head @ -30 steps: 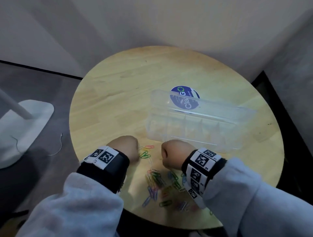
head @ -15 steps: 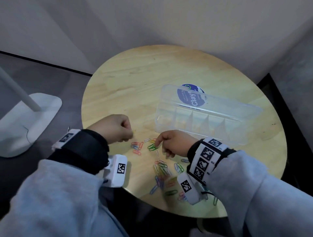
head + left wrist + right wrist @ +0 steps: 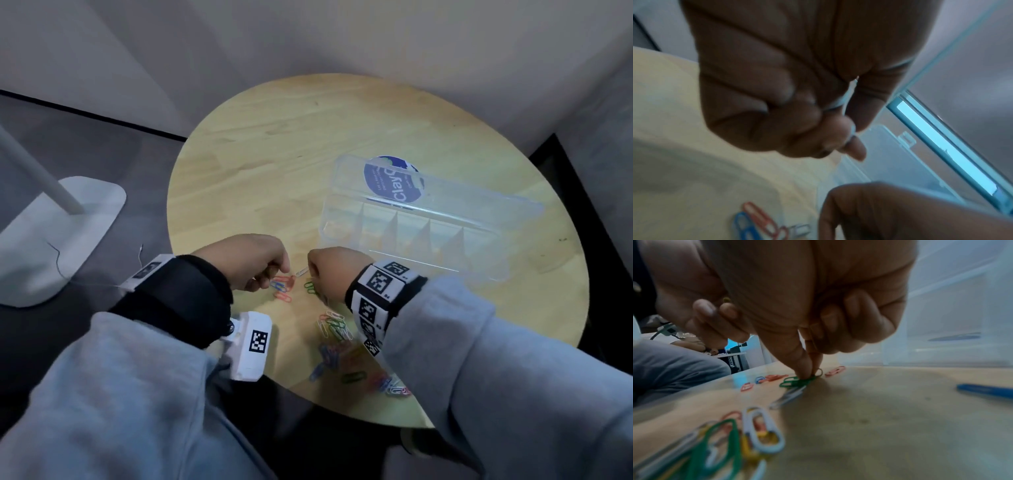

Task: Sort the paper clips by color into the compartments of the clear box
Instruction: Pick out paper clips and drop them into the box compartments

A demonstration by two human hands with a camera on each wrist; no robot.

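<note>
Round wooden worktop (image 3: 274, 144), pushed towards a grey corner. Towards its right side, clear box (image 3: 414, 240) lying open with a row of compartments divided by thin walls; nothing discernible inside them. Lid (image 3: 479, 202) tilted back behind, bearing a round dark-blue sticker (image 3: 394, 185) with "Clay" readable in white; smaller print on it too fine to read.

Left hand (image 3: 253, 263) hovering near the box's left end, fingers curled in, a pale paper clip (image 3: 844, 99) pinched between thumb and fingers, as seen from the left wrist. Right hand (image 3: 332, 274) just beside it, thumb and forefinger pressed together at their tips on a green paper clip (image 3: 797, 381) lying on the wood, remaining fingers folded into the palm, with something orange tucked there, unclear what.

Between the hands, a white clip (image 3: 301, 272); below the left hand, a few red and blue clips (image 3: 282, 286). Nearer the body, a loose heap of mixed clips (image 3: 339, 339) in green, white, blue, red and yellow. Both wrists wrapped in bands printed with black-and-white square codes (image 3: 380, 284). On the floor at left, a white lamp base (image 3: 58, 233).
</note>
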